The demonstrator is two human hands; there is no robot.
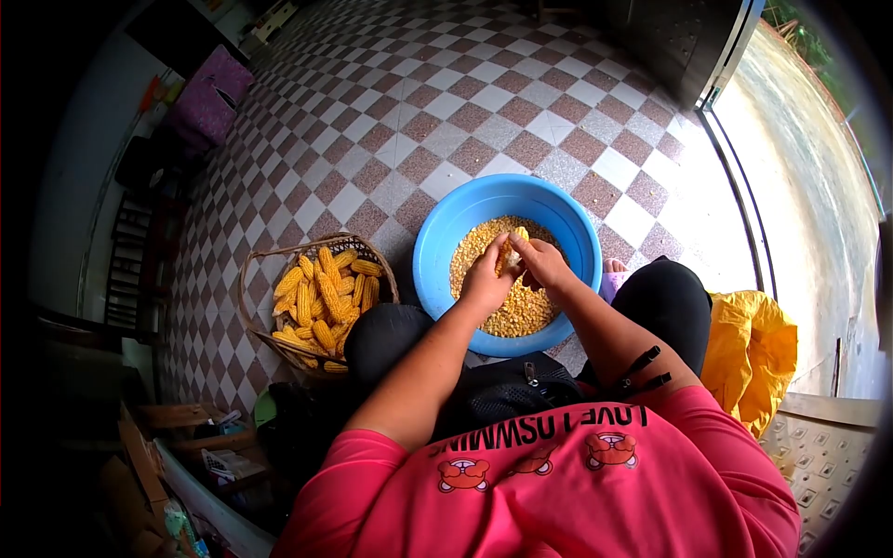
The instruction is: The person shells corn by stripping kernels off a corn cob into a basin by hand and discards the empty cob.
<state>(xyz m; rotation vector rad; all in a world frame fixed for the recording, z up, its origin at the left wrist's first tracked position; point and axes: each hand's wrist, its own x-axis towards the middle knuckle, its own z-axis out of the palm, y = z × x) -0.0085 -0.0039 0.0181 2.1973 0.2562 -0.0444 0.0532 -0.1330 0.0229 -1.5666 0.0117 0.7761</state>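
Here we are over the checkered tile floor (409,112), brown and pale squares running away from me, with bright light pouring in on the right. Square in front of me sits the big blue basin (423,251), between my knees and just beyond them. Over to the left, just beside my knee, it's the woven basket (379,253), its handle arching out to the far side, piled with yellow ears (326,293). On the right, there's a crumpled yellow sack (752,349) near my other knee. Now the hands, both above the basin: my left hand (486,279) is curled snugly around a corn cob (505,260), and my right hand (547,263) closes in from the other side, thumb right on it! The cob tilts up between them, partly covered by my fingers. Smallest of all, loose kernels (521,316) spread across the basin's bottom.
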